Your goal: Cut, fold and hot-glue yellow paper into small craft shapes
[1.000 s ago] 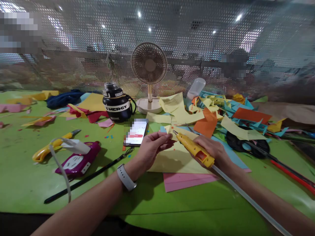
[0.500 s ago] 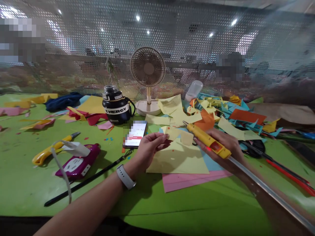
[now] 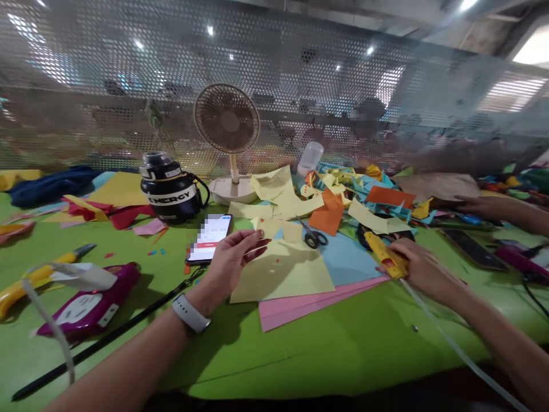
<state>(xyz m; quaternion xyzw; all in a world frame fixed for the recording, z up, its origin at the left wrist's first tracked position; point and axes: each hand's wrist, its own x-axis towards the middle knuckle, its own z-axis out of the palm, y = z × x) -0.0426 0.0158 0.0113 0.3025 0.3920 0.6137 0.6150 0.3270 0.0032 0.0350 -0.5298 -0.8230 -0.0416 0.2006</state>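
Note:
My left hand [image 3: 234, 254] is over the left edge of a pale yellow paper sheet [image 3: 295, 274]. Thumb and forefinger come together in a pinch; anything between them is too small to name. Just beyond the fingertips are small yellow paper pieces [image 3: 292, 233]. Off to the right, my right hand [image 3: 422, 266] is closed around a yellow glue gun [image 3: 388, 257], a long translucent rod [image 3: 446, 329] trailing from its rear. Dark-handled scissors [image 3: 316, 238] lie between my hands, at the top of a blue sheet [image 3: 354, 263]. Pink paper [image 3: 309, 307] shows underneath.
A fan [image 3: 227, 120] and a black flask [image 3: 169, 191] stand behind a phone [image 3: 210, 240]. Paper scraps [image 3: 373, 186] pile at the back right. A purple device [image 3: 94, 303] with a white plug lies left. Another person's hand [image 3: 476, 206] rests at far right.
The view has turned to the right. My right hand has carried the glue gun rightward, away from the yellow paper, uncovering the scissors. My left hand stays by the sheet, still pinched.

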